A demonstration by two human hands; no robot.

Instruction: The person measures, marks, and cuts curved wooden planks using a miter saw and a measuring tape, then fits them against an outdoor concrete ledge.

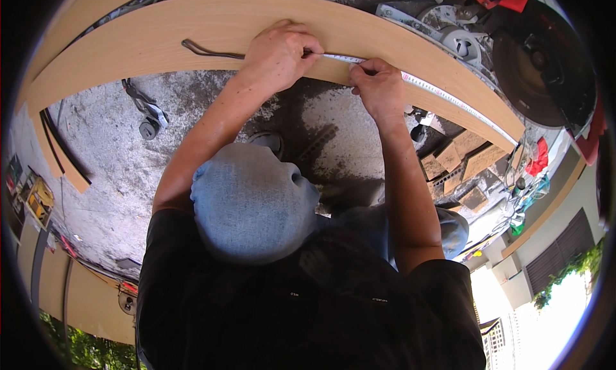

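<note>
A long, light wood-coloured board (167, 33) stretches across in front of me, bowed by the lens. The white blade of a tape measure (459, 102) lies along it, reaching close to the board's right end. My left hand (276, 57) is closed over the tape's left part; the case is hidden under the palm. A dark wrist strap (208, 52) loops out to the left of that hand. My right hand (383, 91) pinches at the blade a little farther right, thumb and fingers together. A small dark spot between those fingers is unclear.
A cut-off saw with a big dark disc (529, 72) stands at the far right, beyond the board. Wood offcuts (481, 159) lie below the board's right end. A black and silver tool (149, 110) rests on the stained concrete floor (102, 139) at left.
</note>
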